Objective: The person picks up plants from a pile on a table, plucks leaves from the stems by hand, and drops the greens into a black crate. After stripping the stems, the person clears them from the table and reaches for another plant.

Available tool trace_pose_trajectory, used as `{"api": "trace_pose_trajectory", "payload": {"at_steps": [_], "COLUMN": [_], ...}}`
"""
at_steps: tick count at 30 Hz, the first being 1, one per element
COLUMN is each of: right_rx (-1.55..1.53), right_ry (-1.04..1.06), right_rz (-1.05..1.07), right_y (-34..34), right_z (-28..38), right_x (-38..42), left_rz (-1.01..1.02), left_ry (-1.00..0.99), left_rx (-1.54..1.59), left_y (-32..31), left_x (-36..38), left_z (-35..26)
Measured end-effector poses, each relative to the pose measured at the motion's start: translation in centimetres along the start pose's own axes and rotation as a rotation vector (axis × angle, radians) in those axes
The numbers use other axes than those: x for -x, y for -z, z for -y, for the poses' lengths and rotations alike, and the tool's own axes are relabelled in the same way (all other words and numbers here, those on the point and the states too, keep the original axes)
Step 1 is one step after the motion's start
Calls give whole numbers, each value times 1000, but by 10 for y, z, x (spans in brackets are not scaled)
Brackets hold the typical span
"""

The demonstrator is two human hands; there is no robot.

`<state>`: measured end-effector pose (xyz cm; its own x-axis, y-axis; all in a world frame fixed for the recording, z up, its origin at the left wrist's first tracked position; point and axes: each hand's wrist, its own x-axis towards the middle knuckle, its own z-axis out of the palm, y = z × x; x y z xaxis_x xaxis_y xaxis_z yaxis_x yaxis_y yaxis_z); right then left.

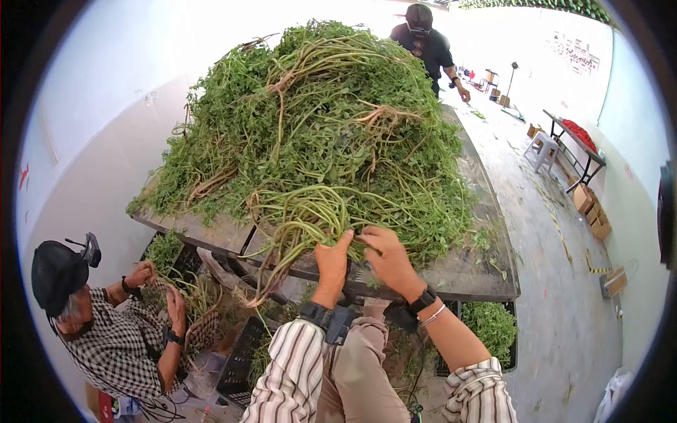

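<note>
A tall heap of leafy green plants (317, 134) with long stems and pale roots covers much of the table in front of me. At its near edge my left hand (333, 266) is closed around a bundle of green stems (307, 215), whose root end hangs over the table's front edge at the left. Close beside it, my right hand (389, 259) has its fingers curled inward by the same stems. Thumb and fingertips come together there, but whatever lies between them is too small to make out.
The grey table (486, 275) has a front edge near my knees. Black crates (240, 359) with greens stand below. To the left sits a co-worker (120, 324) handling plants; another person (427, 46) stands behind the heap. A stool (543, 149) and boxes (592, 211) are at the right.
</note>
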<state>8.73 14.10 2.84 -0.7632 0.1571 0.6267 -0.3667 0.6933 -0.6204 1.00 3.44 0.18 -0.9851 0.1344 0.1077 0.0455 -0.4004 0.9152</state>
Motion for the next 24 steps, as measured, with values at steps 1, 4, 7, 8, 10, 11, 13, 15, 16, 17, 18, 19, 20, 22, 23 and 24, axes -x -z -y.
{"api": "trace_pose_trajectory", "payload": {"at_steps": [1,4,7,8,10,11,13,15,16,17,18,19,20,22,23,24], "right_rx": [-20,-89,12,46,77,114,161,251,338,338,385,433,435,563,577,579], "right_ry": [21,-248,-201,-234,-213,-231,-201,-152,-101,-105,-121,-136,-141,-127,-143,-145], "right_rz": [-49,-55,-111,-126,-122,-74,-8,25,59,57,60,63,59,107,139,137], "right_y": [6,32,51,58,65,68,71,70,68,68,70,73,77,85,89,91], "right_z": [-1,-1,-10,-9,-16,-16,-12,-21,-26,-29,-33,-37,-41,-50,-54,-59], "right_x": [-1,-8,-5,-2,5,8,12,13,15,15,14,11,9,2,-2,-5], "left_rz": [-6,-72,-129,-142,-251,-204,-152,-154,-157,-157,-152,-134,-116,-127,-141,-137], "left_ry": [33,35,57,64,164,129,91,118,142,108,110,72,35,45,48,49], "left_rx": [-49,-20,-80,-72,-117,-92,-64,-91,-120,-132,-135,-118,-99,-92,-82,-81], "left_y": [2,-1,-3,-3,-4,-4,-4,-5,-5,-4,-3,-2,-1,0,-1,-1], "left_x": [0,3,6,8,7,10,11,13,15,14,13,12,12,10,9,9], "left_z": [0,-4,-15,-14,-9,-14,-16,-23,-25,-22,-19,-17,-15,-10,-9,-8]}}
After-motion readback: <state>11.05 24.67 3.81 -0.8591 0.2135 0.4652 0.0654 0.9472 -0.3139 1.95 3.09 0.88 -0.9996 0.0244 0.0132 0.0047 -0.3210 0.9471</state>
